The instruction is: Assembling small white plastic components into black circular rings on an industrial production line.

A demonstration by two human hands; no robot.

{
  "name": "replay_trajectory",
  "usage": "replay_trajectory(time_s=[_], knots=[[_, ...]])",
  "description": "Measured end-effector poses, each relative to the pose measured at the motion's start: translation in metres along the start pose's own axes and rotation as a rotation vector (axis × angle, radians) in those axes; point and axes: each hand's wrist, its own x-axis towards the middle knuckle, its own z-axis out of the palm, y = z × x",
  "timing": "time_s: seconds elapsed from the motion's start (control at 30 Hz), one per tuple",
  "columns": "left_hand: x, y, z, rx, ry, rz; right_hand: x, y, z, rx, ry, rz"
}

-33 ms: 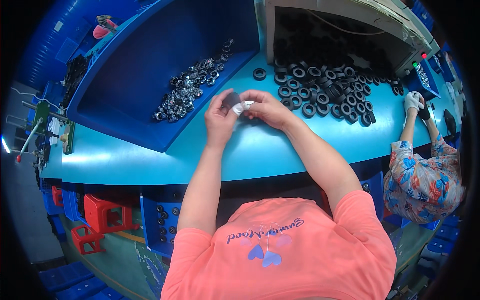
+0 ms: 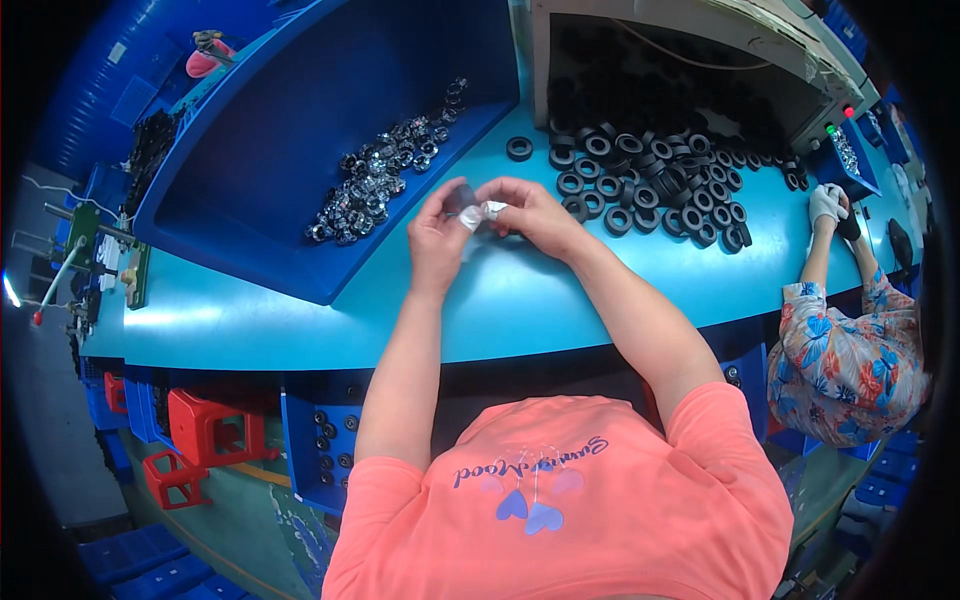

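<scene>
My left hand (image 2: 436, 232) is closed round a dark, blurred ring-like part (image 2: 461, 197), held above the turquoise table (image 2: 400, 330). Close beside it, my right hand (image 2: 537, 217) has its fingers bent in a pinch; whatever they grip, if anything, is hidden. White wrapping (image 2: 471, 217) covers the tip of the left thumb, and a similar white wrap (image 2: 493, 209) shows on the right thumb. Just right of my hands lies a pile of black rings (image 2: 620, 190). Shiny metal rings (image 2: 370, 185) are heaped in the blue tray (image 2: 300, 275) to the left.
A pale-framed box opening (image 2: 541, 70) stands behind the black rings. At the right, a person (image 2: 845, 365) in a flowered top works with gloved hands by a small blue bin (image 2: 862, 185). Red stools (image 2: 195, 430) and a blue crate (image 2: 300, 450) sit below the table's front edge.
My hands have shifted very slightly, and the dark part in my left hand is tilted a little differently. Nothing else has visibly moved.
</scene>
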Motion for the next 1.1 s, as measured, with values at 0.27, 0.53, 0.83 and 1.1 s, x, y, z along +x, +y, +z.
replay_trajectory(time_s=[0.27,0.53,0.83,1.1], knots=[[0.005,0.001,-0.021,-0.728,-0.159,-0.246,0.0,0.0,0.006,-0.078,0.173,-0.266],[0.004,-0.003,-0.026,-0.743,-0.175,-0.272,-0.001,0.006,0.007,-0.102,0.159,-0.327],[0.001,0.001,-0.02,-0.609,-0.177,-0.232,-0.002,0.002,0.011,-0.141,0.149,-0.403],[-0.002,0.008,-0.014,-0.474,-0.15,-0.232,-0.004,0.001,0.015,-0.45,0.26,-0.55]])
